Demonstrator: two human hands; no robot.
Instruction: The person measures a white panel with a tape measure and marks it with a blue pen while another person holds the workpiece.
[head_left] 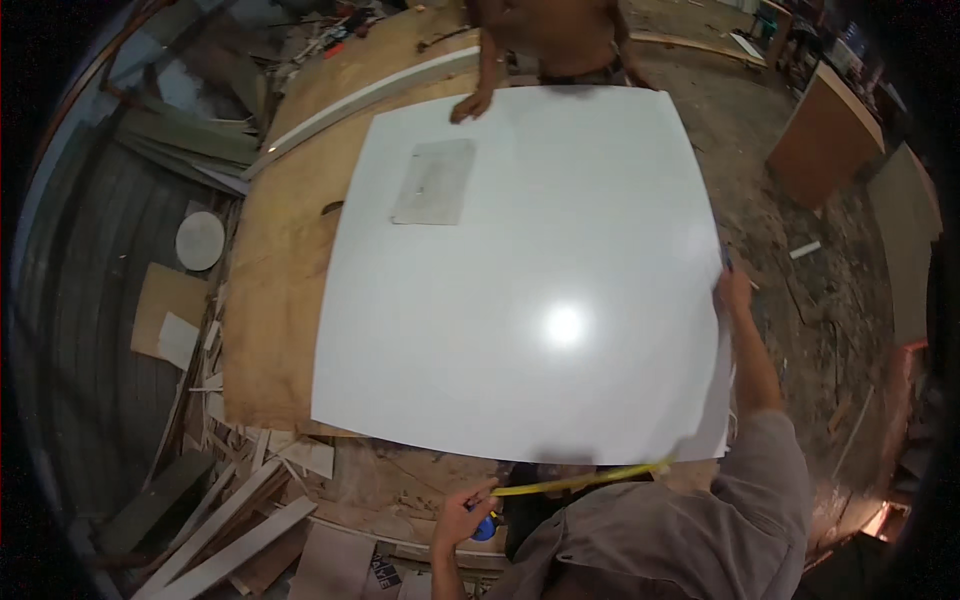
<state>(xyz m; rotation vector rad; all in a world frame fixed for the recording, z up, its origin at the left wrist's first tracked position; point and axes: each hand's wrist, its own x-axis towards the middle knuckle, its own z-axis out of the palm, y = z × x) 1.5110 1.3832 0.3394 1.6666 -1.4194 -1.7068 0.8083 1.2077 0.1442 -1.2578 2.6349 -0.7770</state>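
A large glossy white sheet (520, 260) lies across a wooden worktable (270, 330). Near its front edge, my left hand (463, 515) is closed around a blue tape measure (484, 528). From there the yellow blade (580, 483) runs out to the right, alongside the sheet's near edge. My right hand (736, 287) is at the sheet's right edge, fingers curled around a small dark object (726, 259) too small to make out. A rectangular piece of paper (436, 182) rests on the far left of the sheet.
Across the table a co-worker's hand (472, 106) touches the sheet's far edge. A long white strip (370, 95) lies on the table's far left. Wood offcuts (240, 520) pile up at lower left. A brown panel (826, 140) stands at right, above a littered floor (800, 300).
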